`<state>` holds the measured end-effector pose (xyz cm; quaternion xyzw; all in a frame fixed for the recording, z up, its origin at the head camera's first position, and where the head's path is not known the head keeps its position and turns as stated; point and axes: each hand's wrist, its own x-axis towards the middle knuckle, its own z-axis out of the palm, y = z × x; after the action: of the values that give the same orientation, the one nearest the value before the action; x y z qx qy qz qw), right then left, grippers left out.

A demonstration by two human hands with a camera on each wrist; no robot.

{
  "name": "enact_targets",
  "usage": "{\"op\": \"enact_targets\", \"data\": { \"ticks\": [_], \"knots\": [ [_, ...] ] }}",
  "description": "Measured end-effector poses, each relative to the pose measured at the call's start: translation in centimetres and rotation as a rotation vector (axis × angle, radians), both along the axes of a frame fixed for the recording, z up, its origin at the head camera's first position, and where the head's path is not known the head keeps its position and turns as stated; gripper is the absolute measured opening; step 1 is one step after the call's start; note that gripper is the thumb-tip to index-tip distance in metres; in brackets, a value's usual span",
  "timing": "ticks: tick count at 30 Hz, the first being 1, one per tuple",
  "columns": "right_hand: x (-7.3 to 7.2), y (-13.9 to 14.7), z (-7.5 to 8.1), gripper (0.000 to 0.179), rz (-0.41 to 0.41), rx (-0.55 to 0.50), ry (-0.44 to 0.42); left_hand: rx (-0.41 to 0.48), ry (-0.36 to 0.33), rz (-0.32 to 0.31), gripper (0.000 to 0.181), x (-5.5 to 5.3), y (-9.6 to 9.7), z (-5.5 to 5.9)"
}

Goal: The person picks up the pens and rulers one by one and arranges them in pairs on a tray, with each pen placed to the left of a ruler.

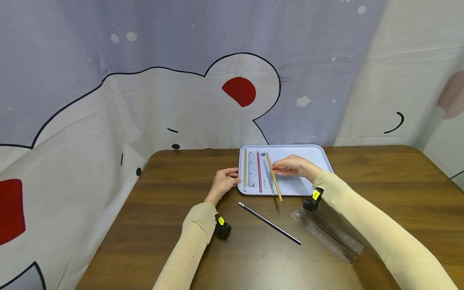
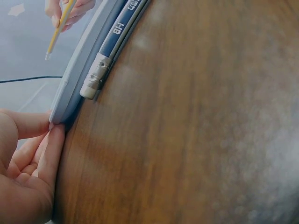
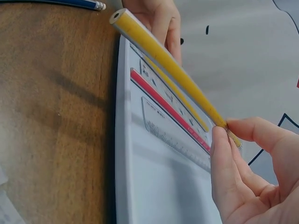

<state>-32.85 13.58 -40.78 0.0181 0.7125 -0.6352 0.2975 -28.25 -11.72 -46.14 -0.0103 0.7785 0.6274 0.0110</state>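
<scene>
My right hand point(image 1: 293, 166) pinches a yellow striped pencil point(image 3: 173, 70) between thumb and fingers, holding it tilted above the white tray point(image 1: 304, 153). Its near end reaches past the tray's front rim. At the tray's left side, my left hand point(image 1: 222, 184) grips the rim point(image 2: 70, 88) with thumb and fingers. Lying in the tray, from left to right, are another yellow pencil point(image 1: 245, 169), a clear stencil ruler point(image 1: 252, 177), a red pencil point(image 1: 259, 173) and a second clear ruler point(image 3: 173, 140).
A dark pencil point(image 1: 270, 223) with a white eraser lies slantwise on the wooden table point(image 1: 163, 241) in front of the tray. Clear plastic sleeves point(image 1: 326, 237) lie to its right, under the right forearm. A patterned curtain point(image 1: 145, 104) hangs behind the table.
</scene>
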Motion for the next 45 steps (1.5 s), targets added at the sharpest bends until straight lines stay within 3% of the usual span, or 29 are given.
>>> {"op": "enact_targets", "data": {
  "ticks": [11, 19, 35, 45],
  "knots": [
    [-0.7, 0.6, -0.3, 0.018, -0.038, 0.001, -0.015, 0.014, -0.011, 0.003, 0.042, 0.0, 0.4, 0.0],
    [-0.9, 1.1, -1.0, 0.016, -0.048, 0.003, -0.028, 0.022, -0.023, 0.002, 0.041, 0.2, 0.7, -0.7],
    [-1.5, 0.5, -0.3, 0.015, -0.083, 0.054, -0.028, 0.003, -0.003, 0.007, 0.041, 0.2, 0.3, -0.5],
    [-1.9, 0.1, 0.0, 0.011, -0.058, 0.077, 0.000, -0.014, -0.003, 0.016, 0.041, 0.1, 0.0, -0.3]
  ]
}}
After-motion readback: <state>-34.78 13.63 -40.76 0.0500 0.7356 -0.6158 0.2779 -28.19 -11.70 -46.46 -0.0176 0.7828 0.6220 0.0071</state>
